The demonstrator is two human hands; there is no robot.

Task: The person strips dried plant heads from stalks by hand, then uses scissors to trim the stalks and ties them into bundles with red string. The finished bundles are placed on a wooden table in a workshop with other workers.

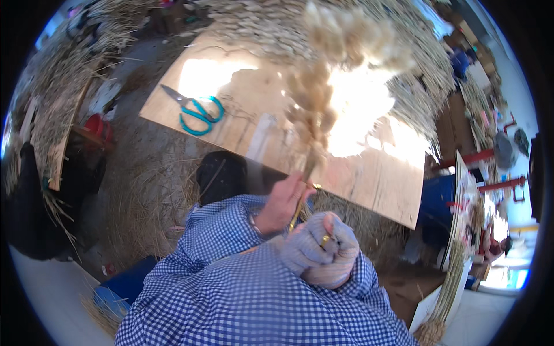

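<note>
My left hand (pixel 281 205), bare, is closed round the stems of a bunch of fluffy dried grass heads (pixel 312 112), which stands out over the near edge of a plywood board (pixel 255 95). My right hand (pixel 322 251), in a light knitted glove with bare fingertips, is closed on a thin yellow tie strip (pixel 297 214) that runs up to the stems by my left hand. Teal-handled scissors (pixel 202 113) lie on the left part of the board. The plumes are blurred, and bright sun washes out part of the board behind them.
Dried grass heads (pixel 268 30) are heaped along the board's far side. More dried stalks (pixel 56 104) lie at the left, near a red container (pixel 98 126). A blue barrel (pixel 437 199) stands at the right. A long bundle of stalks (pixel 450 285) leans at the lower right.
</note>
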